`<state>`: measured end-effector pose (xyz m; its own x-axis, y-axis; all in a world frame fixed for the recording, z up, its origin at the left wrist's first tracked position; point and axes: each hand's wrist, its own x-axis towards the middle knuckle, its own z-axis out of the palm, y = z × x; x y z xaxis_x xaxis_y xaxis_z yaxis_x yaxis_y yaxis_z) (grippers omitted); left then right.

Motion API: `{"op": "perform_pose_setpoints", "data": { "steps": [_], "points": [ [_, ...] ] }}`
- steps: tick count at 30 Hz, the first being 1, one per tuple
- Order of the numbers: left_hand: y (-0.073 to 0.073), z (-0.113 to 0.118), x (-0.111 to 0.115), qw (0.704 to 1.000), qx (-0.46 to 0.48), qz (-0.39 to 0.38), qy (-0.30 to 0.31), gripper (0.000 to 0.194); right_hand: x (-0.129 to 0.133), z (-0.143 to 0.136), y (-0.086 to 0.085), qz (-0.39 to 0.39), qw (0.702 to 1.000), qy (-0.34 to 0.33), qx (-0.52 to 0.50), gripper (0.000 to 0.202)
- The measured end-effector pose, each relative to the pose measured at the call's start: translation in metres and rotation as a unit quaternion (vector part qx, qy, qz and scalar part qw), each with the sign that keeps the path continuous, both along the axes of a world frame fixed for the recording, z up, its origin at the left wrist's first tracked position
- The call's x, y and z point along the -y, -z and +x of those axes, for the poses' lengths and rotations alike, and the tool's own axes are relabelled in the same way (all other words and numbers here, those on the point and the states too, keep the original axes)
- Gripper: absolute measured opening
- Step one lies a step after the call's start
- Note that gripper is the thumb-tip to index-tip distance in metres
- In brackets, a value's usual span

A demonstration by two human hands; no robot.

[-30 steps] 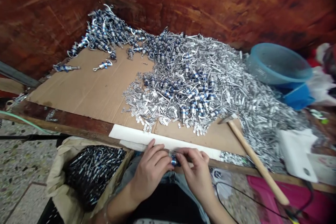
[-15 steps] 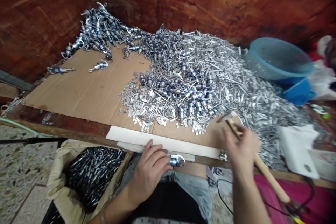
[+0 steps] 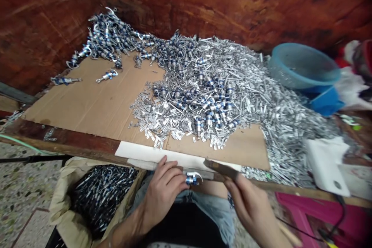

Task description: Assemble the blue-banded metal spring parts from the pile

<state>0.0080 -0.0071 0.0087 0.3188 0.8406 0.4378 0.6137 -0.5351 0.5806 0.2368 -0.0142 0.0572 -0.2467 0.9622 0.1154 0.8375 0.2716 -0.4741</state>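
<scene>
My left hand (image 3: pixel 167 186) rests at the table's front edge, its fingers closed round a small metal part with a blue band and a curved hook (image 3: pixel 193 178). To its right my right hand (image 3: pixel 251 205) grips a hammer (image 3: pixel 222 168) near the head; the wooden handle runs down behind the hand, and the head is just right of the metal part. Under my left fingertips lies a white strip (image 3: pixel 139 152) along the edge. Behind it, small flat links (image 3: pixel 157 124) and blue-banded parts (image 3: pixel 213 112) are heaped on cardboard (image 3: pixel 87 97).
A large pile of silvery pieces (image 3: pixel 279 124) covers the right side. Beyond it stand a blue translucent bowl (image 3: pixel 302 66) and a blue container (image 3: pixel 328 102). A white device (image 3: pixel 325 166) sits front right. A lined box of dark parts (image 3: pixel 99 197) stands below the left edge.
My right hand has moved left and down with the hammer, bringing its head close to the metal part. My left hand keeps its hold on the part. The view has shifted slightly.
</scene>
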Motion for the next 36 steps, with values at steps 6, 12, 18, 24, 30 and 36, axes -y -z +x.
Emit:
{"op": "perform_pose_setpoints", "data": {
  "steps": [6, 12, 18, 24, 30, 36],
  "points": [
    [-0.001, 0.000, -0.001, 1.000, -0.004, 0.004, 0.001, 0.009, 0.008, -0.027, 0.005, -0.010, 0.992, -0.082, 0.094, 0.029],
    [-0.003, 0.000, 0.000, 1.000, -0.014, 0.010, 0.001, 0.010, 0.003, -0.023, 0.011, -0.049, 0.994, -0.059, 0.081, 0.031],
    [0.001, 0.002, 0.001, 1.000, 0.004, 0.013, -0.002, 0.013, -0.046, 0.045, 0.036, 0.083, 0.946, 0.264, 0.169, 0.040],
    [0.000, 0.003, -0.004, 0.999, 0.009, 0.044, 0.015, 0.016, -0.089, 0.077, 0.049, 0.179, 0.922, 0.299, 0.169, 0.041],
    [-0.013, 0.001, -0.004, 0.998, 0.011, 0.027, 0.050, 0.019, -0.083, -0.010, 0.031, 0.102, 0.978, 0.139, 0.114, 0.019],
    [-0.016, -0.001, -0.003, 0.998, -0.008, 0.022, 0.055, 0.018, -0.088, -0.049, 0.032, 0.047, 0.986, 0.115, 0.110, 0.014]
  ]
}}
